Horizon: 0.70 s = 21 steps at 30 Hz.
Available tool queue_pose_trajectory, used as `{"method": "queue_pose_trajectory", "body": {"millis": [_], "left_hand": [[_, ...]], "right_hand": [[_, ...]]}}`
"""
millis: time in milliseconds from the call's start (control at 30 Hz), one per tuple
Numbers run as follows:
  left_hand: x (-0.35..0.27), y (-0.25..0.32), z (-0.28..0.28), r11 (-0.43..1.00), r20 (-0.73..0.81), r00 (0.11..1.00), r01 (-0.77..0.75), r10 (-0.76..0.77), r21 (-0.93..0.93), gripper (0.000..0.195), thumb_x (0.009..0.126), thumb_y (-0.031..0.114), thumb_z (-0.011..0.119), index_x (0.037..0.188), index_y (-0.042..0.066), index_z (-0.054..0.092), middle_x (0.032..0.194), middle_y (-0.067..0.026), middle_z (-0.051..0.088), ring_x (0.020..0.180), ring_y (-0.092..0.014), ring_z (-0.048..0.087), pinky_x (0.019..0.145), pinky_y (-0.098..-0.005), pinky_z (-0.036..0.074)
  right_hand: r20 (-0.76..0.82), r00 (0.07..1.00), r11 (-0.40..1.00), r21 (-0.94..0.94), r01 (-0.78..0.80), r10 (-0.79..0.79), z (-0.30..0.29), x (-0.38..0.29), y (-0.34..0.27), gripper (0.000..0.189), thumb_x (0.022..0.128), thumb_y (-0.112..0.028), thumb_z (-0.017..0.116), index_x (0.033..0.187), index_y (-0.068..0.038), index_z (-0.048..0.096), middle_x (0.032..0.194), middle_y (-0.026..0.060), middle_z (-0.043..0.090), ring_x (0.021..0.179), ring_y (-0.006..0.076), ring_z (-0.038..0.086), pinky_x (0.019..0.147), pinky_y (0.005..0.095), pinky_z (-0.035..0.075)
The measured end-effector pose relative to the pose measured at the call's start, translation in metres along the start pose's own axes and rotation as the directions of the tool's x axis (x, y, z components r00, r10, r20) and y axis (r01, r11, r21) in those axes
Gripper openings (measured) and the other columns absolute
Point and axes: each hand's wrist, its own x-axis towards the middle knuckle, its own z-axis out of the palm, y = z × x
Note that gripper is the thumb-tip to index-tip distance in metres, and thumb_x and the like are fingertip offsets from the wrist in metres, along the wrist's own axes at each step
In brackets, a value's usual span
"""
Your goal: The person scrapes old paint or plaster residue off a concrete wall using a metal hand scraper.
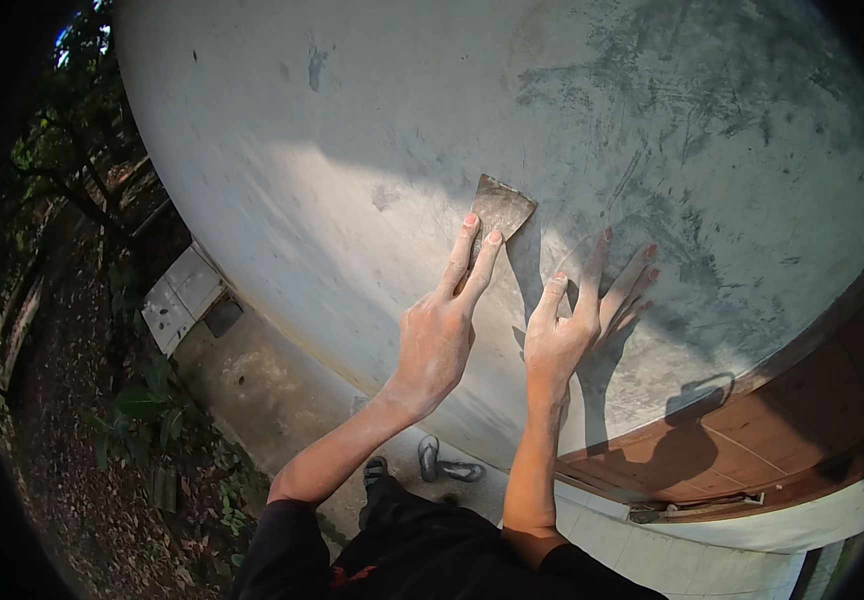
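Observation:
My left hand (438, 337), dusted with pale powder, grips a putty knife (505, 206). Two fingers lie stretched along the tool towards its worn, stained metal blade, and the handle is mostly hidden beneath them. The blade lies against or very close to a grey-white plastered wall (402, 112). To the right, my right hand (561, 337) has its fingers spread and holds nothing. Its fingertips are at the wall surface; whether all of them touch cannot be made out. Dark grey smears and scratches mark the plaster above and right of both hands, and sunlight crosses it in patches.
A brown wooden panel (747, 435) adjoins the wall at lower right, above a white ledge (799, 517). A pair of flip-flops (459, 471) lies by the wall's foot on the concrete ground (267, 382). White tiles (182, 289), leafy plants (150, 405) and leaf litter are at left.

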Motion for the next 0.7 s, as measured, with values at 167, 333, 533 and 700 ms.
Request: {"method": "queue_pose_trajectory", "body": {"millis": [167, 333, 533, 700], "left_hand": [[0.055, 0.036, -0.031, 1.000, -0.075, 0.997, -0.004, 0.006, 0.020, 0.089, 0.069, -0.021, 0.050, 0.148, 0.018, 0.037, 0.157, -0.0090, 0.026, 0.067, -0.022, 0.067, 0.052, -0.0314, 0.055], [0.041, 0.037, -0.030, 0.996, -0.062, 0.998, -0.001, 0.007, 0.089, 0.086, 0.070, -0.023, 0.048, 0.145, 0.018, 0.042, 0.155, -0.0103, 0.032, 0.067, -0.023, 0.067, 0.052, -0.0327, 0.055], [0.054, 0.048, -0.029, 1.000, -0.100, 0.995, 0.008, -0.006, 0.015, 0.081, 0.072, -0.020, 0.048, 0.144, 0.016, 0.044, 0.154, -0.0117, 0.033, 0.064, -0.025, 0.068, 0.051, -0.0329, 0.055], [0.062, 0.057, -0.032, 0.999, -0.127, 0.992, -0.014, 0.020, 0.052, 0.081, 0.071, -0.021, 0.048, 0.144, 0.014, 0.043, 0.154, -0.0141, 0.032, 0.066, -0.025, 0.068, 0.050, -0.0319, 0.054]], "right_hand": [[0.060, 0.998, 1.000, -0.027, 0.016, -0.015, -0.007, 0.000, -0.002, 0.057, 0.084, -0.012, 0.058, 0.140, -0.019, 0.052, 0.158, 0.0161, 0.020, 0.144, 0.0457, 0.016, 0.109, 0.0699, 0.015], [0.070, 0.998, 1.000, 0.000, -0.008, 0.008, -0.009, -0.002, 0.005, 0.057, 0.084, -0.013, 0.057, 0.141, -0.020, 0.051, 0.158, 0.0162, 0.021, 0.144, 0.0457, 0.016, 0.110, 0.0692, 0.015], [0.106, 0.994, 1.000, -0.022, 0.004, -0.002, -0.011, -0.002, 0.000, 0.057, 0.085, -0.012, 0.056, 0.141, -0.020, 0.050, 0.158, 0.0165, 0.021, 0.145, 0.0445, 0.013, 0.111, 0.0675, 0.014], [0.104, 0.995, 0.998, 0.067, -0.020, 0.013, -0.013, -0.001, 0.000, 0.061, 0.082, -0.007, 0.056, 0.141, -0.020, 0.051, 0.158, 0.0159, 0.021, 0.145, 0.0443, 0.014, 0.112, 0.0670, 0.013]]}}
